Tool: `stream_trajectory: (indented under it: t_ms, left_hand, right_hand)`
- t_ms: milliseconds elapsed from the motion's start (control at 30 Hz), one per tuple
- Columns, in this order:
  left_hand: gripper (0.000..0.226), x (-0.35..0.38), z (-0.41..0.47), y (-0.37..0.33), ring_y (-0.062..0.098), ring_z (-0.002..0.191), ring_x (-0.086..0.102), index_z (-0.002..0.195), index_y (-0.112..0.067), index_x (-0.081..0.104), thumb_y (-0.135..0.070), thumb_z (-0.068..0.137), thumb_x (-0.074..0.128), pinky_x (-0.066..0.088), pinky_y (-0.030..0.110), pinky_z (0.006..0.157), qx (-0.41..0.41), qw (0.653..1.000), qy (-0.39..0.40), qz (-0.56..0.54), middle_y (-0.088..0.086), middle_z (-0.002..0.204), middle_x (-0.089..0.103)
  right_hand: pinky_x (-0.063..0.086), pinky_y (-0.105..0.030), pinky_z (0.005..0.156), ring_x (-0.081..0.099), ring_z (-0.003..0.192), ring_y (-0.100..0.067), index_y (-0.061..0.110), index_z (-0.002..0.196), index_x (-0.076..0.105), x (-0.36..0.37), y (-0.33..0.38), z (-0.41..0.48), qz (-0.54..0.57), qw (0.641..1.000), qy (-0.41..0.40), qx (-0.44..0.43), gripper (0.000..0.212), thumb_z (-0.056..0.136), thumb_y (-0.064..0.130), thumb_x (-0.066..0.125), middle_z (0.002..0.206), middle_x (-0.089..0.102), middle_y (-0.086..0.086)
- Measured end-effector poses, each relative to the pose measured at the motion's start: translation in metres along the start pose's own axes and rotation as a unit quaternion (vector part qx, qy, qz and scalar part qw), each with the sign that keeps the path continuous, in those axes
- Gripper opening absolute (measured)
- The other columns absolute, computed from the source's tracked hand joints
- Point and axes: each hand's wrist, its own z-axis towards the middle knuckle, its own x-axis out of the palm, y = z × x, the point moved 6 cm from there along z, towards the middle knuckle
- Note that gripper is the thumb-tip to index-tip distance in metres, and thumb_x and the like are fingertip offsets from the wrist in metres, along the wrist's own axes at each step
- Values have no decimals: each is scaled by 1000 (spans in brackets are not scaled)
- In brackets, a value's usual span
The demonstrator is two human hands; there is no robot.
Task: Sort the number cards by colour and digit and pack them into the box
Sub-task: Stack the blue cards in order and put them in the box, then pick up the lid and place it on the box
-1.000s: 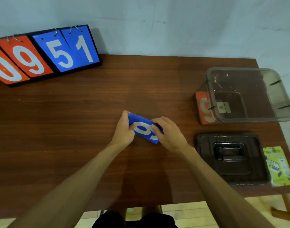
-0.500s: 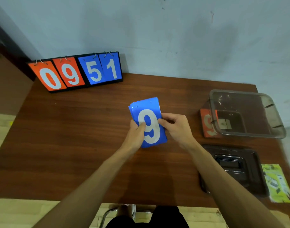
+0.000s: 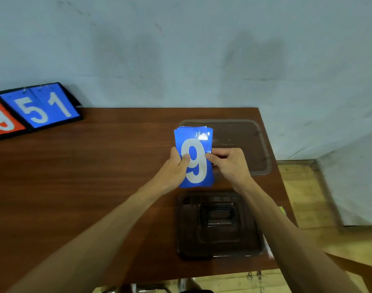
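Brown table (image 3: pixel 85 176), left hand (image 3: pixel 173 167) and right hand (image 3: pixel 230 163) holding blue "9" cards (image 3: pixel 193 135), scoreboard (image 3: pixel 39 108) reading "951".

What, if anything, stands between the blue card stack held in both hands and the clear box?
Nothing visible does. The blue card stack, held by the left hand and right hand, hides the left edge of the clear box; it is open, its lid flat on the table.

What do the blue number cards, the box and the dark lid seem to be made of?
Blue number cards: probably laminated card or thin plastic, glossy; white glare shows near the top. Box: clear, smoky plastic; the table shows through it. Lid: dark moulded plastic, likely; it has a recessed handle and shiny edges.
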Motion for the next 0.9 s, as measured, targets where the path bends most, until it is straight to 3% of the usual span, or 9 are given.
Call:
stream_trajectory:
  t_ms: [67, 100, 200, 267, 367, 500, 600, 767, 900]
  left_hand:
    - [26, 16, 14, -6, 21, 96, 59, 107, -16, 41, -40, 100, 35, 53, 38, 81, 13, 997, -7, 70, 4, 108, 56]
    - [26, 18, 19, -10, 21, 96, 57, 105, -15, 45, -38, 100, 36, 49, 37, 82, 26, 993, -41, 106, 5, 107, 53]
    - [28, 6, 28, -10, 11, 101, 49, 123, -14, 47, -29, 101, 38, 43, 22, 73, 28, 979, -164, 121, 4, 125, 40]
    - [38, 0, 34, 2, 13, 109, 49, 137, -15, 39, -27, 101, 39, 44, 16, 70, -27, 980, -182, 79, 5, 139, 32]
    - [42, -5, 42, 15, 21, 123, 47, 141, -15, 38, -25, 101, 41, 41, 23, 84, -55, 977, -189, 75, 8, 140, 37]
    - [41, -11, 49, 24, 13, 115, 47, 138, -14, 43, -25, 99, 45, 42, 23, 85, -23, 984, -171, 49, 6, 131, 47]
    - [40, -15, 54, 28, 10, 109, 48, 135, -14, 44, -25, 97, 48, 43, 22, 82, 3, 988, -149, 27, 5, 127, 51]
    - [41, -16, 58, 38, 14, 109, 56, 136, -14, 42, -25, 97, 49, 50, 18, 76, 18, 993, -99, -58, 2, 117, 55]
    - [45, -19, 56, 38, 11, 103, 53, 137, -14, 40, -28, 96, 51, 46, 14, 72, 34, 995, -96, -13, 0, 109, 53]
  right_hand:
    - [60, -37, 75, 71, 88, -15, 11, 106, 72, -26, -10, 17, 6, 1000, -20, 20, 24, 84, 20, 71, 100, 74, -2]
    - [60, -37, 75, 71, 87, -15, 9, 106, 72, -39, -14, 25, 9, 999, -33, 33, 25, 83, 19, 72, 101, 74, -4]
    - [58, -28, 66, 69, 81, -15, 4, 110, 69, -68, -23, 50, -10, 997, -54, 57, 30, 84, 19, 70, 104, 72, -8]
    - [55, -22, 63, 68, 83, -15, 3, 113, 67, -76, -29, 64, -72, 993, -56, 79, 32, 86, 22, 68, 106, 71, -9]
    - [55, -25, 66, 69, 88, -21, 0, 103, 67, -72, -43, 84, -176, 977, -35, 112, 27, 87, 21, 67, 100, 71, -12]
    - [44, -20, 48, 63, 71, -19, 3, 79, 59, -56, -62, 104, -292, 947, -16, 136, 16, 86, 15, 66, 86, 67, -12]
    - [43, -23, 49, 53, 58, -15, 7, 67, 48, -49, -73, 109, -363, 920, -18, 149, 23, 87, 7, 59, 73, 58, -8]
    - [51, -30, 64, 59, 72, -24, 4, 86, 51, -37, -73, 106, -461, 876, 6, 144, 8, 91, 10, 54, 86, 60, -13]
    - [51, -32, 67, 63, 78, -25, 5, 96, 58, -32, -64, 98, -519, 848, 1, 105, 10, 91, 13, 55, 89, 64, -11]
